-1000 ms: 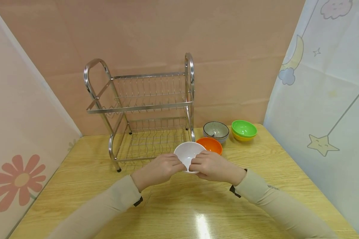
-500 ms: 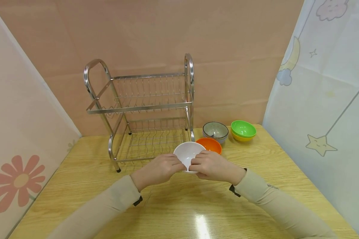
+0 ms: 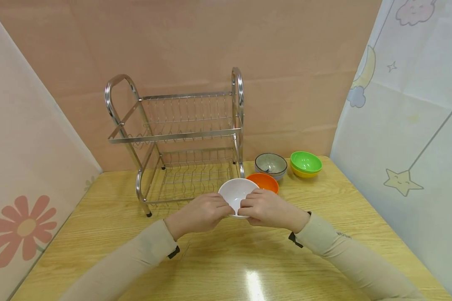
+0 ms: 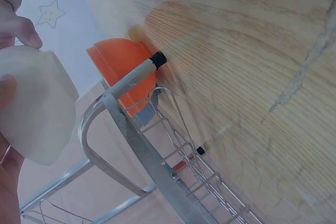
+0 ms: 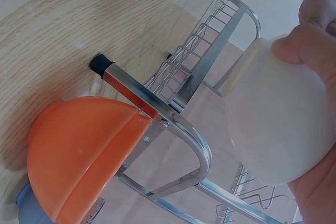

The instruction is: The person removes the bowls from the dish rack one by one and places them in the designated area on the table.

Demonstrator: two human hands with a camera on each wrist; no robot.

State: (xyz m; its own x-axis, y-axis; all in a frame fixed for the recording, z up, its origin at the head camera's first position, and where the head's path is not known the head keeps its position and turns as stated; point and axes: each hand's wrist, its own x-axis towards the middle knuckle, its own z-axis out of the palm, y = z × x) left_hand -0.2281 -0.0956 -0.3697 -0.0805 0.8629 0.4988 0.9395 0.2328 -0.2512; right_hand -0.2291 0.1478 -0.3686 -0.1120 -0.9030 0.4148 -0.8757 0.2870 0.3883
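Observation:
A white bowl (image 3: 236,193) is held up above the table, its hollow side facing the head camera. My left hand (image 3: 202,212) grips its near left rim, and my right hand (image 3: 272,210) grips the near right rim, the two almost meeting. Both wrist views show the pale outside of the white bowl (image 4: 39,103) with fingers against it. Just behind it, an orange bowl (image 3: 264,183) stands on the table, partly covered by the white bowl and right hand.
A two-tier steel dish rack (image 3: 175,136) stands at left, its right front leg close behind the white bowl. A grey speckled bowl (image 3: 271,164) sits behind the orange one. Right of it, a green bowl (image 3: 306,161) is stacked in a yellow bowl (image 3: 304,174). A fabric wall (image 3: 305,62) closes the back.
Hands and white bowl hold the same position throughout. Only the head view shifts very slightly.

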